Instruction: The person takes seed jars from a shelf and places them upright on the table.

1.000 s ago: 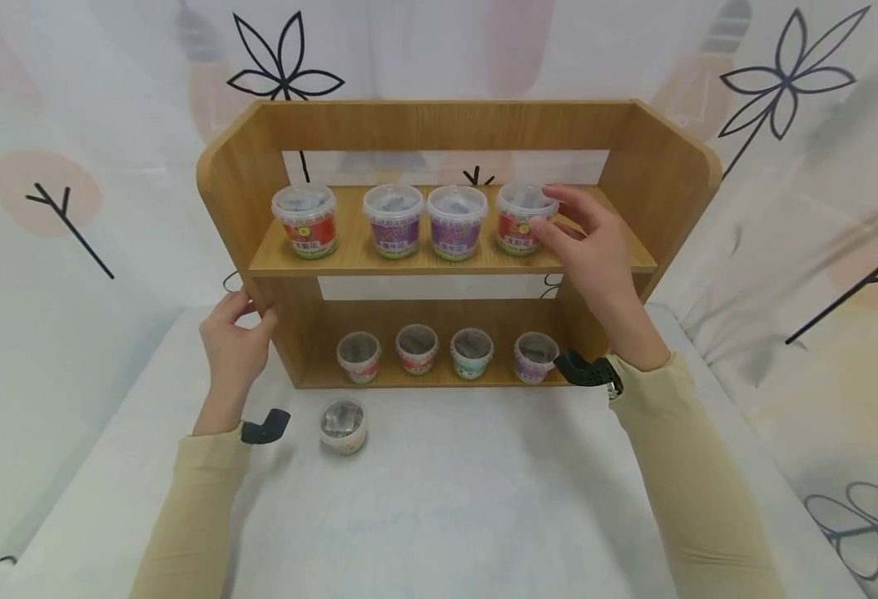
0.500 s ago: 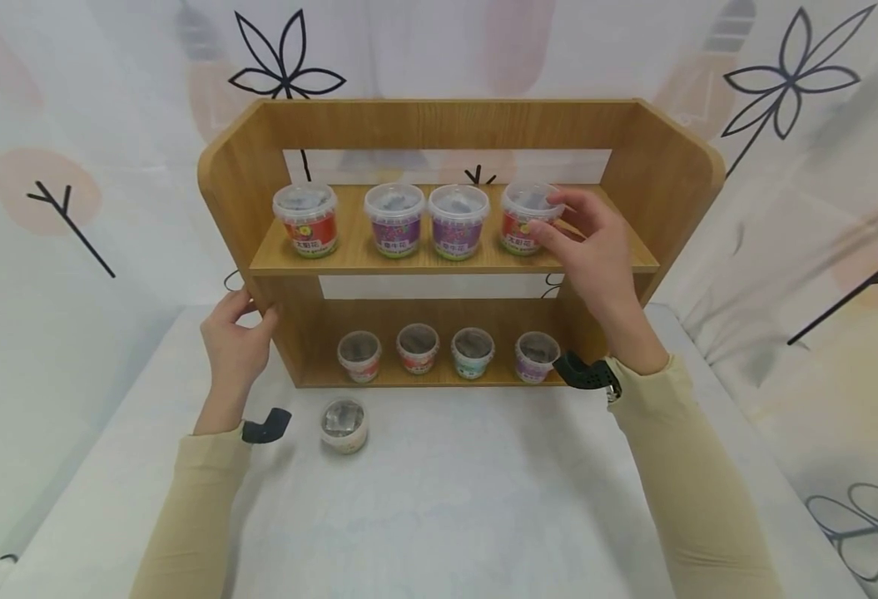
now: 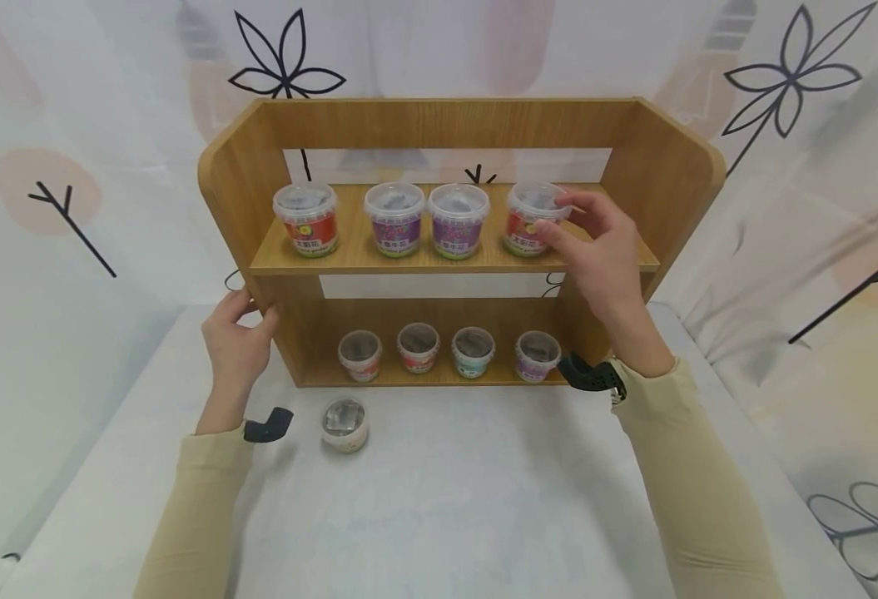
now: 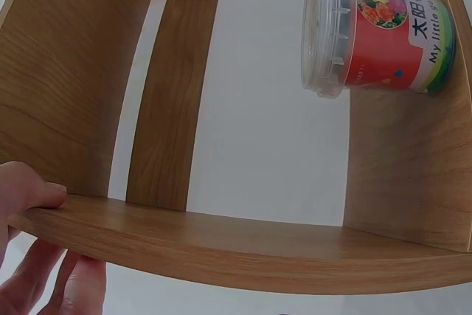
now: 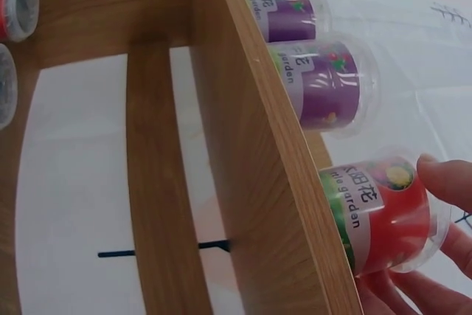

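My right hand (image 3: 605, 254) holds a clear plastic tub with a red flower label (image 3: 523, 231) on the upper board of a wooden shelf (image 3: 446, 269). Its thumb and fingers are around the tub's right side near the lid, as the right wrist view also shows on the red tub (image 5: 394, 219). My left hand (image 3: 236, 345) grips the edge of the shelf's left side panel; in the left wrist view the thumb (image 4: 33, 188) lies on one face and the fingers on the other. Two purple-label tubs (image 3: 456, 223) and another red-label tub (image 3: 306, 223) stand further left on the same board.
Several small lidded cups (image 3: 472, 353) stand in a row on the lower board. One pale cup (image 3: 344, 426) sits on the white table (image 3: 453, 499) in front of the shelf's left part. A patterned cloth (image 3: 424, 50) hangs behind.
My right hand has slid the red-label tub a little to the right along the upper board, widening the gap to the purple-label tub. My left hand keeps its grip on the panel.
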Demonstrator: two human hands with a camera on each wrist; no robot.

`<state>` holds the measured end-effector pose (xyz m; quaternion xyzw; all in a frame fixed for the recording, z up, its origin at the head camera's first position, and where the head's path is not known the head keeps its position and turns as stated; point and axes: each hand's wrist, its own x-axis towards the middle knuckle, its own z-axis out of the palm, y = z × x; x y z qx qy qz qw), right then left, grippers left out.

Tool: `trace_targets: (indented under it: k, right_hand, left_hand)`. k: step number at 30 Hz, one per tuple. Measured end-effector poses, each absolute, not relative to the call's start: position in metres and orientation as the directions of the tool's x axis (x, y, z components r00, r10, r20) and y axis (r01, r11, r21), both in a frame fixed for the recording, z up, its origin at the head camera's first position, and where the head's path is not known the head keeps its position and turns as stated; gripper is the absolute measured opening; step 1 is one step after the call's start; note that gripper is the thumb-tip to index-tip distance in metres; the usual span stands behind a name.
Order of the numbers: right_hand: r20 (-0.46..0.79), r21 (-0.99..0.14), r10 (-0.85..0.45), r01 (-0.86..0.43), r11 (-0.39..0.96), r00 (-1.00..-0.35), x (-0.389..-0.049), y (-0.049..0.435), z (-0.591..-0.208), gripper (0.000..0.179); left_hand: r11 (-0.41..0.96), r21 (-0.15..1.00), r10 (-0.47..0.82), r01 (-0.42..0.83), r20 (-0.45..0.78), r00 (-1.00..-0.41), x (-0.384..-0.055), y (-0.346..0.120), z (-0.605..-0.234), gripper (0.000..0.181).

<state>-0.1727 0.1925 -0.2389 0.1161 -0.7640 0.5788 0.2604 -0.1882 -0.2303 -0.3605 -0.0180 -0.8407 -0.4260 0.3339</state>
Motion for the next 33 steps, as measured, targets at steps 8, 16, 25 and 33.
trace_targets:
  k: [8,16,25,33]
  right_hand:
    - [0.531,-0.830,0.142,-0.479,0.284,-0.835,-0.168,0.195,-0.241,0.034]
    - [0.540,-0.822,0.146,-0.482,0.302,-0.829,-0.157,0.195,-0.242,0.033]
    - [0.578,-0.807,0.128,-0.540,0.241,-0.806,-0.141,0.198,-0.246,0.032]
    - [0.606,-0.790,0.100,-0.581,0.196,-0.789,-0.127,0.197,-0.253,0.031]
  left_hand:
    - [0.630,0.705,-0.252,0.325,0.582,-0.773,-0.189,-0.228,-0.361,0.037]
    - [0.620,0.721,-0.272,0.309,0.567,-0.777,-0.187,-0.226,-0.359,0.037]
    - [0.610,0.735,-0.289,0.298,0.556,-0.779,-0.185,-0.225,-0.358,0.036]
    - [0.600,0.752,-0.312,0.272,0.533,-0.786,-0.185,-0.225,-0.358,0.036]
